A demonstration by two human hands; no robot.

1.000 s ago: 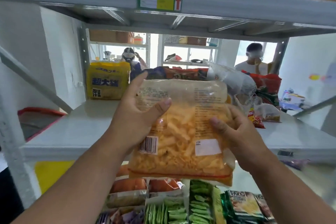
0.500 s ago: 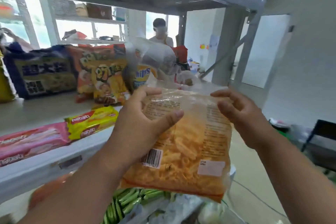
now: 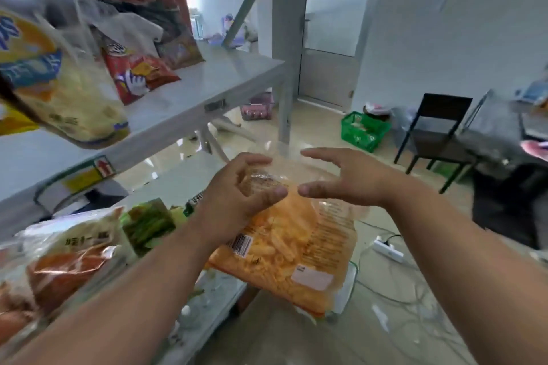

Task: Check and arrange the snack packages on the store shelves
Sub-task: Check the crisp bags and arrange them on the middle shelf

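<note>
Your left hand [image 3: 237,195] grips one clear bag of orange snack sticks [image 3: 290,249] near its top, thumb curled across the front and fingers behind, holding it at the centre of the frame, out past the end of the shelves. Your right hand [image 3: 347,178] hovers just beside the bag's clear upper edge with fingers spread and relaxed; whether any fingertip touches the plastic can't be told.

Two shelf levels run along the left of the frame. On the upper shelf [image 3: 207,80], at upper left, you have one large yellow chip bag [image 3: 56,92] tilted over the front edge, one red snack bag [image 3: 136,74] behind it, and a blurred heap of further packages too smeared to count. One yellow-and-green price label [image 3: 86,175] with a red arrow sits on that shelf's front edge. On the lower level, at lower left, lie one clear package with orange contents [image 3: 68,264] and one green snack pack [image 3: 148,222].

At right, on the floor, stand one green basket [image 3: 363,130] and one dark chair [image 3: 436,133]; one white power strip [image 3: 388,250] lies nearer.
</note>
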